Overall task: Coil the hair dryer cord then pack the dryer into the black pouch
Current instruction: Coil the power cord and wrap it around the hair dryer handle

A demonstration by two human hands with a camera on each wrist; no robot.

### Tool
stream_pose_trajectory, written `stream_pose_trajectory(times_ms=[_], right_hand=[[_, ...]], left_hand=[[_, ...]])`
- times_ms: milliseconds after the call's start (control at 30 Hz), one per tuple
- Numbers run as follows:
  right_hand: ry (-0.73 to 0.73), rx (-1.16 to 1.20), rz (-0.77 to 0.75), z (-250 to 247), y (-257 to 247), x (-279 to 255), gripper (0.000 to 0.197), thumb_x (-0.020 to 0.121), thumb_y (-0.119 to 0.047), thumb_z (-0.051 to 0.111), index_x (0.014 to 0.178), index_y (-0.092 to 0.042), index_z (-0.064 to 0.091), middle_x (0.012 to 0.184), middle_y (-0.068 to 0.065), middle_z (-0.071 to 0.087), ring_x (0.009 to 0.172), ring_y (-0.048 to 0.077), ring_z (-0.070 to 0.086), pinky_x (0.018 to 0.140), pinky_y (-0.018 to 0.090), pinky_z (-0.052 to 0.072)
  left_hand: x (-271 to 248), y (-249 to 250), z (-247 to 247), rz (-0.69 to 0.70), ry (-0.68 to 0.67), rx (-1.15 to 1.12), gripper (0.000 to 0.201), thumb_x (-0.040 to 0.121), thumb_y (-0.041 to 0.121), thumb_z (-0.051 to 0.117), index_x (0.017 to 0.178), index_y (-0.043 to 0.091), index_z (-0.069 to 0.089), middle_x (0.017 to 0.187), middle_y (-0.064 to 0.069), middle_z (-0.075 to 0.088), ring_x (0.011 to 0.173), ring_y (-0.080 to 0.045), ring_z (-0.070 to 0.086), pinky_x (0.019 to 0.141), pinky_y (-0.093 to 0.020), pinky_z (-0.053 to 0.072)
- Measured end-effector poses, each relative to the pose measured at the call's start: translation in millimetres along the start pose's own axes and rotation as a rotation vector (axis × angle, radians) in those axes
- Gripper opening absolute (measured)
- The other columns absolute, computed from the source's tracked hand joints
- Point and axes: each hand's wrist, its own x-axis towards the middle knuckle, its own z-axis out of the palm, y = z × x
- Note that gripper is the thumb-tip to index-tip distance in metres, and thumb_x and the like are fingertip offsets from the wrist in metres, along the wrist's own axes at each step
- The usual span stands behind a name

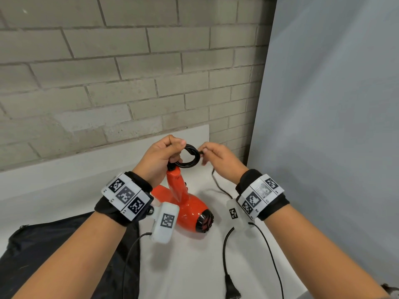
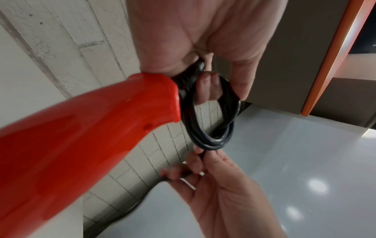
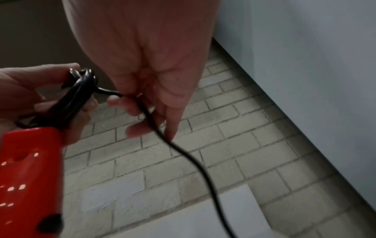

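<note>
The red hair dryer (image 1: 185, 203) stands on the white table (image 1: 194, 266) with its handle up. My left hand (image 1: 164, 157) grips a small coil of black cord (image 1: 191, 157) at the handle's top; in the left wrist view the coil (image 2: 211, 122) hangs from its fingers beside the red handle (image 2: 91, 132). My right hand (image 1: 216, 156) pinches the loose cord just right of the coil, and the cord (image 3: 183, 153) runs down from its fingers. The plug (image 1: 232, 290) lies near the front edge. The black pouch (image 1: 64, 255) lies flat at the left.
A grey brick wall (image 1: 129, 72) stands close behind the table. A pale panel (image 1: 334, 126) closes the right side. Thin black cables (image 1: 272, 255) run from my wrist cameras across the table's near part.
</note>
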Motion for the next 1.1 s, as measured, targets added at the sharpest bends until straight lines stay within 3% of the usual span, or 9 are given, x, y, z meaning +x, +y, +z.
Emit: stream_pose_trajectory(times_ms=[100, 200, 400, 500, 600, 700, 833, 1000, 1100], right_hand=[[0.152, -0.152, -0.035, -12, -14, 4, 0.026, 0.095, -0.008, 0.04, 0.089, -0.001, 0.064, 0.063, 0.0, 0.054, 0.057, 0.0, 0.049, 0.058, 0.017, 0.035], [0.23, -0.319, -0.15, -19, -26, 6, 0.024, 0.094, -0.007, 0.043, 0.094, 0.002, 0.065, 0.086, 0.013, 0.067, 0.083, 0.014, 0.059, 0.068, 0.014, 0.032], [0.298, -0.492, -0.251, -22, -39, 6, 0.024, 0.095, -0.014, 0.044, 0.096, 0.0, 0.063, 0.093, 0.016, 0.061, 0.089, 0.028, 0.055, 0.078, 0.042, 0.046], [0.32, -0.536, -0.307, -24, -47, 5, 0.024, 0.095, -0.014, 0.043, 0.095, 0.0, 0.063, 0.092, 0.016, 0.062, 0.091, 0.03, 0.054, 0.081, 0.042, 0.044], [0.322, -0.552, -0.323, -25, -54, 1, 0.023, 0.094, -0.014, 0.044, 0.094, -0.001, 0.063, 0.09, 0.016, 0.062, 0.09, 0.03, 0.054, 0.08, 0.043, 0.044], [0.31, -0.497, -0.219, -23, -57, -4, 0.021, 0.091, -0.024, 0.052, 0.092, -0.005, 0.06, 0.076, 0.008, 0.059, 0.074, 0.024, 0.054, 0.069, 0.039, 0.047], [0.219, -0.391, 0.041, -14, -51, -6, 0.027, 0.091, -0.033, 0.05, 0.081, -0.009, 0.056, 0.056, -0.006, 0.042, 0.052, 0.008, 0.04, 0.047, 0.022, 0.029], [0.117, -0.129, 0.071, -4, -44, -6, 0.016, 0.092, -0.02, 0.05, 0.089, -0.009, 0.039, 0.068, -0.007, 0.04, 0.058, 0.008, 0.04, 0.053, 0.019, 0.032], [0.146, -0.159, 0.0, -1, -43, -7, 0.007, 0.094, -0.01, 0.043, 0.092, -0.01, 0.037, 0.071, -0.007, 0.043, 0.059, 0.008, 0.043, 0.054, 0.02, 0.034]], left_hand=[[0, 1, -2, -0.011, -0.026, 0.051, 0.017, 0.091, 0.011, 0.044, 0.089, 0.017, 0.059, 0.044, 0.015, 0.035, 0.042, -0.002, 0.032, 0.062, -0.018, 0.042], [0, 2, -5, -0.029, -0.116, 0.133, 0.023, 0.093, 0.012, 0.04, 0.101, 0.016, 0.061, 0.046, 0.015, 0.032, 0.043, -0.003, 0.032, 0.062, -0.013, 0.048], [2, 5, -4, -0.03, -0.167, 0.3, 0.022, 0.092, 0.008, 0.043, 0.1, 0.016, 0.062, 0.044, 0.01, 0.045, 0.043, -0.002, 0.036, 0.066, -0.02, 0.045], [3, 6, -3, -0.045, -0.197, 0.316, 0.025, 0.093, 0.011, 0.042, 0.112, 0.008, 0.058, 0.047, 0.009, 0.053, 0.043, -0.001, 0.037, 0.052, -0.012, 0.036], [3, 5, -3, -0.021, -0.193, 0.288, 0.021, 0.094, 0.012, 0.04, 0.101, 0.012, 0.06, 0.049, 0.01, 0.054, 0.044, -0.002, 0.037, 0.057, -0.014, 0.039], [4, 1, -2, 0.018, -0.128, 0.23, 0.022, 0.095, 0.013, 0.038, 0.086, 0.014, 0.059, 0.052, 0.011, 0.054, 0.044, -0.001, 0.036, 0.057, -0.014, 0.04], [5, -3, 2, 0.052, -0.043, 0.175, 0.022, 0.094, 0.014, 0.04, 0.086, 0.017, 0.061, 0.059, 0.013, 0.063, 0.047, 0.0, 0.04, 0.054, -0.014, 0.033], [9, -1, 3, 0.066, -0.056, 0.165, 0.019, 0.092, 0.008, 0.044, 0.093, 0.012, 0.063, 0.065, 0.009, 0.069, 0.049, -0.001, 0.047, 0.061, -0.015, 0.049], [9, 0, 3, 0.036, -0.123, 0.207, 0.02, 0.093, 0.01, 0.042, 0.092, 0.013, 0.062, 0.063, 0.008, 0.067, 0.045, -0.001, 0.043, 0.056, -0.015, 0.041]])
